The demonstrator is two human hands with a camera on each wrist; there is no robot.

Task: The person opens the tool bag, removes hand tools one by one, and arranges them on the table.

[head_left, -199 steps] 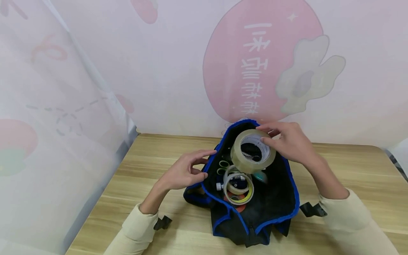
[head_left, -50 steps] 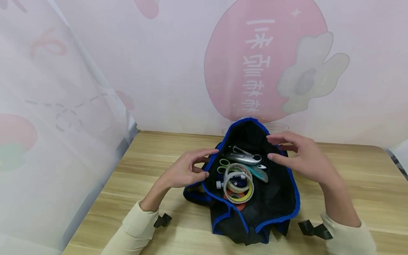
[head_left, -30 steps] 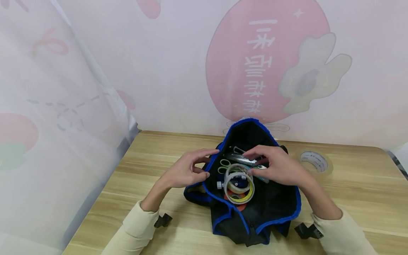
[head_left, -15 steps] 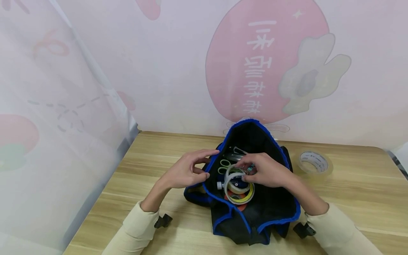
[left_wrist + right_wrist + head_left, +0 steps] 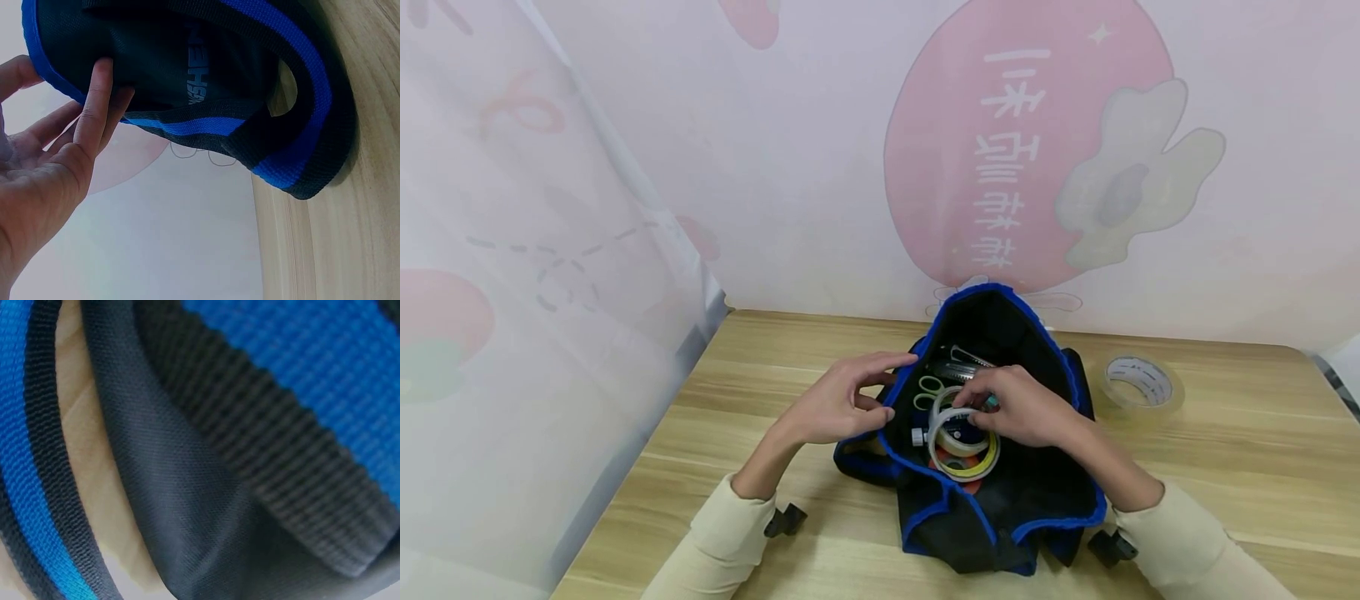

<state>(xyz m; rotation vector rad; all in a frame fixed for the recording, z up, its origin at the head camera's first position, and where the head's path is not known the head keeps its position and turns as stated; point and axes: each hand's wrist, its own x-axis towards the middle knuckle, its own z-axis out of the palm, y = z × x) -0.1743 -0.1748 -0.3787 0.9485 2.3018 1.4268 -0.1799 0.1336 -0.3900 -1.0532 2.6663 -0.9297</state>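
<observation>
A black tool bag (image 5: 1022, 500) with blue trim stands open on the table. My left hand (image 5: 842, 400) holds its left rim, with thumb and index finger at the blue edge; in the left wrist view, the fingers (image 5: 94, 112) lie against the bag's outer side. My right hand (image 5: 1018, 408) reaches inside and pinches the upper edge of a tape roll (image 5: 934, 437) in a cluster of narrow rolls. Green-handled scissors (image 5: 928, 385), a silver utility knife (image 5: 953, 371) and a partly hidden teal-handled tool (image 5: 992, 402) lie near it. The right wrist view shows only bag fabric and straps (image 5: 37, 475).
A wide roll of clear packing tape (image 5: 1138, 383) lies on the wooden table (image 5: 1240, 442) right of the bag. A printed curtain (image 5: 812, 167) hangs behind the table's back edge. A bag strap loop (image 5: 306, 144) shows in the left wrist view.
The wide packing tape went from the bag to the table at the right. My right hand then came back into the bag and closed on a narrow tape roll. The left hand stayed at the rim.
</observation>
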